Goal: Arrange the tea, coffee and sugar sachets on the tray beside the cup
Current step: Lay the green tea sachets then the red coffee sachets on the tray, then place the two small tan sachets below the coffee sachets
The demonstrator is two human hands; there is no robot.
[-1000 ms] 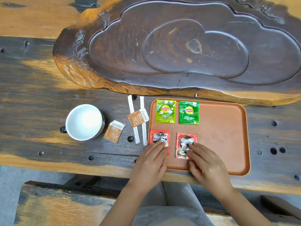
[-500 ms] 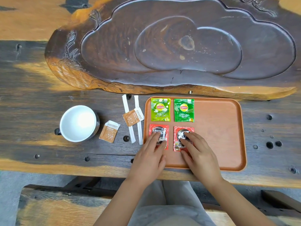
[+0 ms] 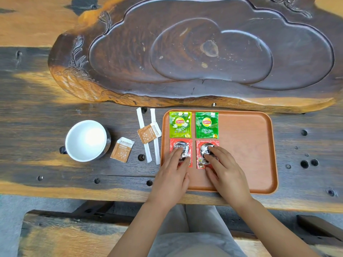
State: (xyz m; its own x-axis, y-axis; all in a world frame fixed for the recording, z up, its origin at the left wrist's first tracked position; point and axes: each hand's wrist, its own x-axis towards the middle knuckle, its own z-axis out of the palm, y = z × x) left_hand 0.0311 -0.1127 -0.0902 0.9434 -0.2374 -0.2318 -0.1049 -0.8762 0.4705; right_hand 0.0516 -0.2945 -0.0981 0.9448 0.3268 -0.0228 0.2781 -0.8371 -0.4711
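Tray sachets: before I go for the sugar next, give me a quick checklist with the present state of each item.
1. Two tea sachets flat on the tray, back row, light green and dark green: ok.
2. Two red coffee sachets in the front row, left one and right one, aligned under the teas: ok.
3. Hands free: not ok; left hand and right hand each press flat on a coffee sachet.
4. Sugar on the tray: not ok; two brown sachets and two white sticks lie on the table.
5. Free tray space at the right: ok.
6. Cup upright, left of the tray: ok.
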